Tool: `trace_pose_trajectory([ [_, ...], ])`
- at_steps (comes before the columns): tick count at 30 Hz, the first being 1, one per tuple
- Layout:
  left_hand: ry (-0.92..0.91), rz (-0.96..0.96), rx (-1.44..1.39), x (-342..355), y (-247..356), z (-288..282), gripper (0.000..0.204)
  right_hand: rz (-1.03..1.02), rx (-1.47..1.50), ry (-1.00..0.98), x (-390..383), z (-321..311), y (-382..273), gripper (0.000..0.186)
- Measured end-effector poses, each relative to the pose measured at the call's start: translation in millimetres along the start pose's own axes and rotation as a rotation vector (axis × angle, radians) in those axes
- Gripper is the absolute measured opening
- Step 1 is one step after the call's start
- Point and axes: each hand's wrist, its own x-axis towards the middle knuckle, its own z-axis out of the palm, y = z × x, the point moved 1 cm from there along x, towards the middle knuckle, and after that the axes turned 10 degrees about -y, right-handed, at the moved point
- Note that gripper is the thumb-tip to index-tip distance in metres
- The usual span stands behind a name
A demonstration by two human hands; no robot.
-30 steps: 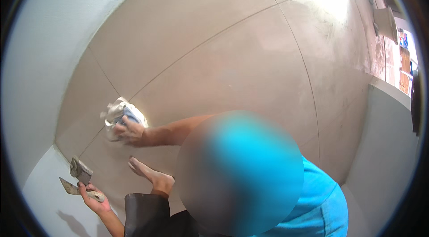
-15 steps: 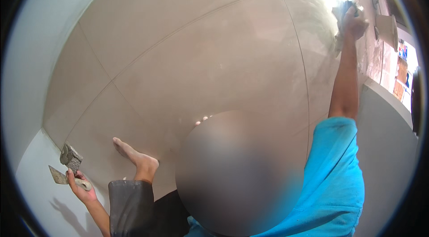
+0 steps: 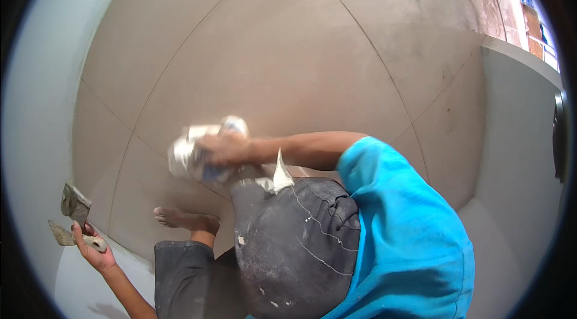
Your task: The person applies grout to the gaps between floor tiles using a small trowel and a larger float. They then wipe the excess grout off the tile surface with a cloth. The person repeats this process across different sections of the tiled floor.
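Note:
My left hand (image 3: 96,254), at the lower left beside the wall, is closed round two putty knives. One putty knife (image 3: 76,202) points away from me with grey paste caked on its blade. The other putty knife (image 3: 62,233) lies across the hand, its blade to the left and its pale handle at the palm. In front of my bent knee my right hand (image 3: 230,148) presses a bunched white rag (image 3: 182,159) with bluish patches on the tiled floor (image 3: 270,84). Motion blurs the rag and the fingers.
My bare foot (image 3: 186,220) rests on the tiles just nearer than the rag. A pale wall (image 3: 45,90) runs along the left. On the right stands a low grey wall (image 3: 520,102), with a bright opening (image 3: 532,21) beyond it. Thin joint lines cross the floor.
My right hand has swept with the rag from the far right corner to near my knee, at centre-left. The view has shifted. My left hand still holds both putty knives.

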Motion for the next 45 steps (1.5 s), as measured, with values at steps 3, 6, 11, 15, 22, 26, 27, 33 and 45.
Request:
trace_pose_trajectory([
  [3,-0.018,0.016,0.041,1.2,2.8,-7.7,0.018,0.391,-0.562,0.535,-96.7,-65.5,102.9,0.052],
  [6,0.042,-0.058,0.033,10.5,-1.5,-22.0,0.02,1.032,-0.655,0.463,-175.6,-149.8,196.0,0.038],
  [11,-0.011,-0.035,0.031,12.6,-0.5,-14.4,0.023,0.795,-1.365,0.917,-251.6,-311.4,265.6,0.039],
  [15,-0.031,-0.047,-0.013,-4.1,9.3,17.0,0.024,1.553,-0.737,0.644,-271.2,-329.2,215.4,0.037],
  [22,-0.003,-0.009,-0.061,-9.5,9.1,31.3,0.022,0.559,-0.538,0.599,-103.1,-134.8,55.3,0.013],
  [26,-0.085,-0.002,-0.057,-6.7,6.7,17.9,0.021,0.805,-0.276,0.489,-61.4,-100.6,57.0,0.025],
  [27,-0.064,-0.049,-0.085,-6.7,5.6,18.1,0.022,0.751,-0.361,0.476,-63.8,-97.3,49.3,0.027],
  [33,-0.025,-0.068,-0.059,-8.6,3.4,23.3,0.024,0.679,-0.532,0.251,-83.6,-102.3,55.1,0.035],
  [45,-0.202,-0.179,-0.242,1.6,-65.4,166.5,0.02,0.891,-0.717,0.442,-122.2,-207.6,107.6,0.043],
])
